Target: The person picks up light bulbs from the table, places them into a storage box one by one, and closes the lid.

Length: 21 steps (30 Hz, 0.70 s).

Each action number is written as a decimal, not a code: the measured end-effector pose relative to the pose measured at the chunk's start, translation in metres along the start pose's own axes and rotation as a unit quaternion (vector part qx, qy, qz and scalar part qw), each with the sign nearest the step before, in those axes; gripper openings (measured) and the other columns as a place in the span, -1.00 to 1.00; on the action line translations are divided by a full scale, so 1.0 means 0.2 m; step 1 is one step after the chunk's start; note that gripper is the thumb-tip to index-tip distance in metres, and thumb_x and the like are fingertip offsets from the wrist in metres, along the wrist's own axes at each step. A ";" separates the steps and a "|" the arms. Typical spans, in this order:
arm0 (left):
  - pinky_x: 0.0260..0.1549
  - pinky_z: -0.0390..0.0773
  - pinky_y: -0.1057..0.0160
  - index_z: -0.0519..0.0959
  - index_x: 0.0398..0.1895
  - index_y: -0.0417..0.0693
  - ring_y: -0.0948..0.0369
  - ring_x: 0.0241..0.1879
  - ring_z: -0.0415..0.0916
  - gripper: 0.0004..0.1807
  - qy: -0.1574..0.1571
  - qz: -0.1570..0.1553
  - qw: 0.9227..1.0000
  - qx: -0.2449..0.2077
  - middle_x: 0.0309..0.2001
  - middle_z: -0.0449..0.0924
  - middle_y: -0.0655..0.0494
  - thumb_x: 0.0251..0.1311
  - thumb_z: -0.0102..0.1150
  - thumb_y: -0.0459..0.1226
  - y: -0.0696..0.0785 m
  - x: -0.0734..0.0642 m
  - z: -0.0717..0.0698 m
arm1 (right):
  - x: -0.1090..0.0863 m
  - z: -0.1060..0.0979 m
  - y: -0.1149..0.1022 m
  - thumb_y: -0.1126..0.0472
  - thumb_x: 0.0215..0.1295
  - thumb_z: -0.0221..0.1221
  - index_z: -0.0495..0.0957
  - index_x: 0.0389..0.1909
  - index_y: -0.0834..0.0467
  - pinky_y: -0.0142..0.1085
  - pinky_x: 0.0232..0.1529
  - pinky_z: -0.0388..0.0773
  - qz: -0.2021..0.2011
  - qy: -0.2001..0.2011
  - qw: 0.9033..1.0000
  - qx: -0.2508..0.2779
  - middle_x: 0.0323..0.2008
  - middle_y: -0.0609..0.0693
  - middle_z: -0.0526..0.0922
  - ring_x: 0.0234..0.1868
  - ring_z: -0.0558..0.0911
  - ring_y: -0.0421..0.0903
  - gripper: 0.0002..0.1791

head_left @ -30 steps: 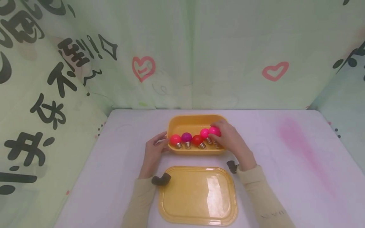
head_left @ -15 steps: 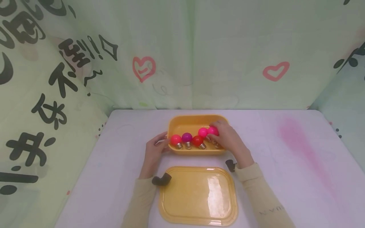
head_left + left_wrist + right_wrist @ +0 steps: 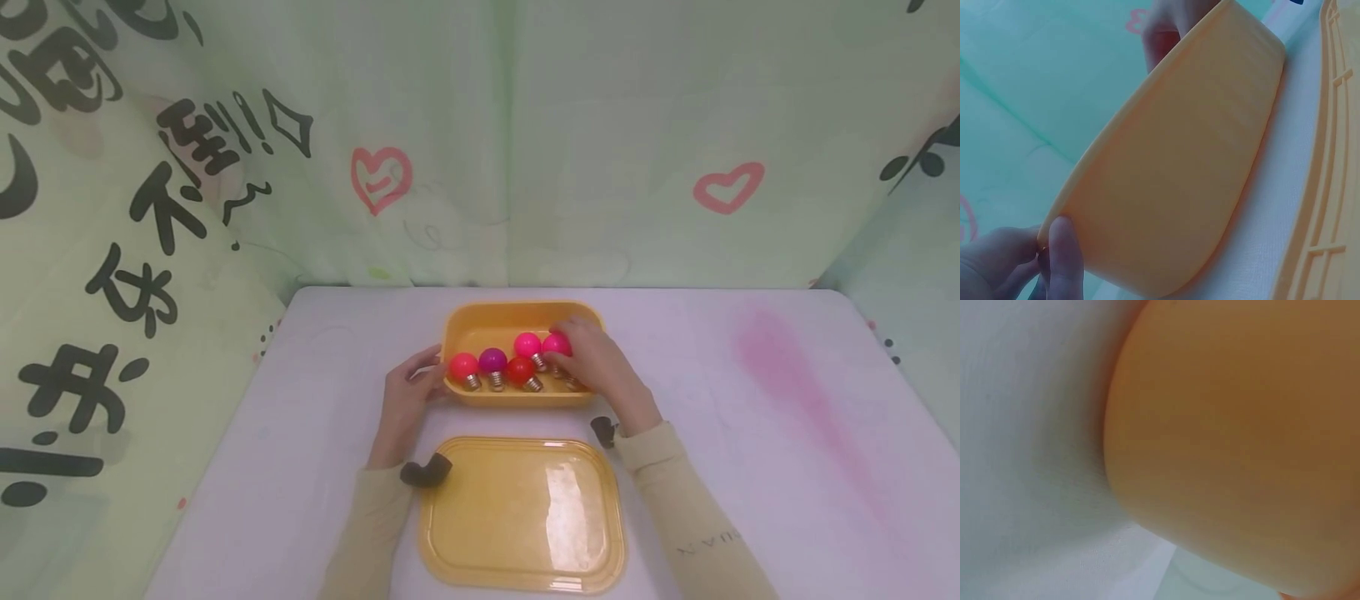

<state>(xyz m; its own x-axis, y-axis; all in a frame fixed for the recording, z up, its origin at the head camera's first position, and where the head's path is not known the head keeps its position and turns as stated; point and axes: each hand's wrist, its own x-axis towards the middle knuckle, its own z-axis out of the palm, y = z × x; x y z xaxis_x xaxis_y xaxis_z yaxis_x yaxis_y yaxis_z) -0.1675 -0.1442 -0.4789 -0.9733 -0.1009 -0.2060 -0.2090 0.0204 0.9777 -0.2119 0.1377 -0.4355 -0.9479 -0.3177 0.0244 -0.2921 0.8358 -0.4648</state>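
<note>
A yellow plastic box [image 3: 517, 400] stands on the table with several small round bulbs inside, their metal screw bases towards me. My left hand [image 3: 405, 400] pinches the box's left end; the left wrist view shows the thumb [image 3: 1065, 253] on the outer wall and fingers at the rim. Over the right end, my right hand [image 3: 600, 358] reaches in and grips a pink bulb [image 3: 556, 343], partly covered by the fingers. Left of it sit another pink bulb [image 3: 527, 344], a red bulb [image 3: 521, 371], a purple bulb [image 3: 492, 360] and a coral-pink bulb [image 3: 463, 367].
A yellow lid [image 3: 517, 517] lies flat on the white table [image 3: 750, 467], nearer me than the box. Dark wrist mounts [image 3: 426, 472] show at both sleeves. A green curtain [image 3: 600, 167] with drawn hearts hangs behind the table.
The right hand has shifted slightly left inside the box with its pink bulb, and the neighbouring pink bulb has moved left towards the red one. The left hand stays at the box.
</note>
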 end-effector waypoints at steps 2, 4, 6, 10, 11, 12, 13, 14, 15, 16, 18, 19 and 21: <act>-0.05 0.68 0.25 0.55 0.26 0.08 0.06 -0.01 0.66 -0.55 0.002 -0.002 1.000 0.002 0.13 0.53 0.01 0.30 0.26 -0.13 0.02 -0.01 0.00 | 0.00 0.00 0.00 0.15 0.32 0.28 0.48 0.17 0.35 0.07 0.18 0.54 -0.001 -0.001 1.000 0.000 0.11 0.27 0.54 0.14 0.52 0.20 -0.50; -0.09 0.69 0.27 0.57 0.23 0.08 0.07 -0.04 0.67 -0.58 0.006 0.001 1.000 -0.001 0.10 0.55 0.01 0.30 0.27 -0.16 0.02 -0.01 0.01 | 0.00 0.00 0.00 0.15 0.32 0.27 0.47 0.19 0.35 0.07 0.20 0.53 -0.001 -0.003 1.000 -0.002 0.12 0.27 0.54 0.16 0.51 0.21 -0.49; -0.12 0.69 0.28 0.59 0.19 0.09 0.10 -0.08 0.68 -0.61 0.009 0.006 1.000 -0.004 0.07 0.56 0.02 0.30 0.27 -0.18 0.02 -0.01 0.01 | 0.00 -0.01 -0.01 0.16 0.32 0.27 0.45 0.22 0.34 0.07 0.22 0.52 0.001 -0.005 1.000 -0.004 0.15 0.27 0.52 0.18 0.49 0.21 -0.47; -0.15 0.70 0.28 0.61 0.17 0.11 0.11 -0.12 0.68 -0.63 0.014 0.009 1.000 -0.010 0.06 0.57 0.02 0.29 0.29 -0.19 -0.01 0.01 0.01 | -0.01 -0.02 -0.01 0.18 0.32 0.27 0.44 0.25 0.32 0.10 0.27 0.47 0.000 -0.001 1.000 0.000 0.21 0.28 0.48 0.25 0.45 0.22 -0.47; -0.15 0.70 0.28 0.61 0.17 0.11 0.11 -0.13 0.68 -0.63 0.014 0.009 1.000 -0.009 0.06 0.57 0.02 0.29 0.29 -0.19 -0.01 0.01 0.01 | -0.01 -0.02 -0.02 0.19 0.32 0.27 0.44 0.24 0.31 0.10 0.27 0.46 -0.001 0.001 1.000 0.000 0.22 0.27 0.47 0.25 0.45 0.21 -0.47; -0.15 0.70 0.28 0.61 0.17 0.11 0.12 -0.12 0.67 -0.62 0.013 0.008 1.000 -0.010 0.06 0.57 0.03 0.28 0.29 -0.19 0.00 0.01 0.01 | -0.02 -0.03 -0.02 0.19 0.31 0.27 0.45 0.23 0.31 0.11 0.28 0.45 -0.003 0.003 1.000 -0.001 0.22 0.27 0.47 0.26 0.44 0.21 -0.48; -0.15 0.70 0.27 0.61 0.17 0.11 0.12 -0.12 0.67 -0.62 0.013 0.008 1.000 -0.011 0.06 0.56 0.03 0.29 0.29 -0.19 0.00 0.01 0.01 | -0.02 -0.03 -0.02 0.20 0.31 0.28 0.45 0.23 0.30 0.11 0.28 0.45 -0.003 0.006 1.000 -0.001 0.23 0.26 0.46 0.26 0.44 0.21 -0.49; -0.15 0.70 0.28 0.61 0.16 0.11 0.12 -0.12 0.67 -0.63 0.013 0.006 1.000 -0.012 0.06 0.57 0.03 0.28 0.29 -0.19 0.00 0.01 0.02 | -0.02 -0.04 -0.02 0.20 0.31 0.28 0.45 0.22 0.30 0.11 0.28 0.45 -0.005 0.008 1.000 -0.003 0.22 0.26 0.46 0.25 0.44 0.20 -0.49; -0.15 0.70 0.28 0.61 0.16 0.11 0.12 -0.12 0.67 -0.63 0.013 0.005 1.000 -0.011 0.06 0.56 0.03 0.28 0.29 -0.19 0.00 0.01 0.02 | -0.03 -0.04 -0.02 0.20 0.31 0.28 0.46 0.22 0.30 0.10 0.29 0.45 -0.008 0.010 1.000 -0.007 0.22 0.26 0.47 0.25 0.44 0.20 -0.49; -0.15 0.70 0.28 0.61 0.16 0.09 0.12 -0.12 0.67 -0.62 0.013 0.006 1.000 -0.013 0.06 0.56 0.03 0.28 0.29 -0.19 0.00 0.00 0.02 | -0.03 -0.05 -0.02 0.20 0.30 0.28 0.46 0.21 0.30 0.09 0.28 0.46 -0.011 0.012 1.000 -0.010 0.20 0.25 0.47 0.24 0.45 0.19 -0.50; -0.17 0.71 0.27 0.61 0.16 0.07 0.12 -0.11 0.66 -0.62 0.015 0.011 1.000 -0.014 0.06 0.56 0.02 0.27 0.30 -0.20 0.00 0.00 0.01 | -0.04 -0.06 -0.03 0.20 0.30 0.29 0.47 0.19 0.31 0.07 0.26 0.48 -0.019 0.020 1.000 -0.015 0.17 0.24 0.50 0.20 0.48 0.17 -0.51; -0.17 0.71 0.27 0.61 0.16 0.04 0.12 -0.12 0.66 -0.61 0.015 0.014 1.000 -0.016 0.06 0.56 0.00 0.27 0.30 -0.20 0.00 0.00 0.01 | -0.04 -0.06 -0.03 0.20 0.30 0.29 0.47 0.18 0.32 0.07 0.25 0.50 -0.023 0.023 0.999 -0.015 0.16 0.24 0.50 0.19 0.49 0.17 -0.51; -0.18 0.71 0.27 0.61 0.16 0.01 0.11 -0.12 0.67 -0.61 0.015 0.019 1.000 -0.014 0.06 0.57 -0.01 0.26 0.31 -0.21 0.01 -0.01 0.01 | -0.06 -0.07 -0.04 0.21 0.30 0.29 0.47 0.17 0.33 0.06 0.22 0.52 -0.031 0.027 0.999 -0.014 0.14 0.24 0.51 0.16 0.50 0.16 -0.52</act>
<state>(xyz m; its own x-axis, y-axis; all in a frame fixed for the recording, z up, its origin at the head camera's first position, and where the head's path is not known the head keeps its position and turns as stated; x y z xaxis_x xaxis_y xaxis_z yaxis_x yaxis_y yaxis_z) -0.1668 -0.1429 -0.4773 -0.9771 -0.1310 -0.1676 -0.1685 -0.0039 0.9857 -0.2009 0.1414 -0.4195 -0.9333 -0.3449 0.1001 -0.3527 0.8277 -0.4364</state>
